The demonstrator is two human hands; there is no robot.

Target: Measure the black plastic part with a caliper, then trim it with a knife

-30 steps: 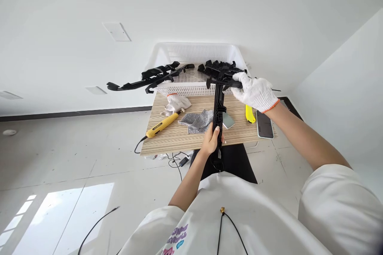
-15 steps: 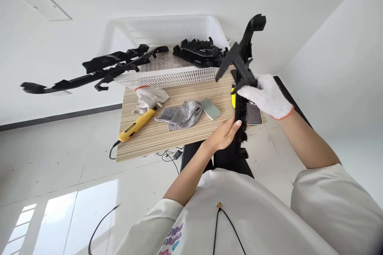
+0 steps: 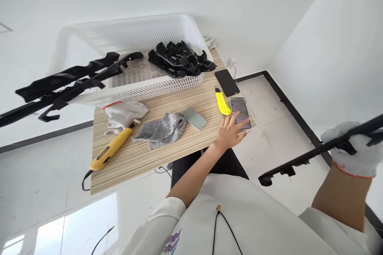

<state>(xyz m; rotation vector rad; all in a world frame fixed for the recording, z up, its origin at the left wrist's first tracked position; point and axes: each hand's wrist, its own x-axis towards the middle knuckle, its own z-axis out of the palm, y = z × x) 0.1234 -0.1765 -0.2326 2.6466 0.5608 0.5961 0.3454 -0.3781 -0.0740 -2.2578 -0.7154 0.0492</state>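
Note:
My left hand [image 3: 229, 131], bare, spreads its fingers over a phone [image 3: 240, 105] with a lit screen at the table's right corner; fingertips touch or hover just above it. Far to the right, my right hand [image 3: 356, 147] in a white glove grips a long black plastic strip [image 3: 299, 158] with clips along it. That strip is held out beyond the table, above the floor, its far end cut off by the picture edge. A yellow utility knife [image 3: 222, 103] lies beside the phone, and a dark phone [image 3: 226, 82] lies behind it.
On the table [image 3: 134, 167] stands a white basket [image 3: 140, 91] with a pile of black plastic parts [image 3: 179, 61]. Long black parts [image 3: 60, 83] jut over its left side. In front lie a glove [image 3: 128, 112], a yellow corded tool [image 3: 110, 149], a grey cloth [image 3: 164, 129] and a greenish slab [image 3: 196, 118].
My left hand has let go of the black plastic strip and moved onto the phone. My right hand has carried the strip away to the right and tilted it nearly level. The view has shifted right.

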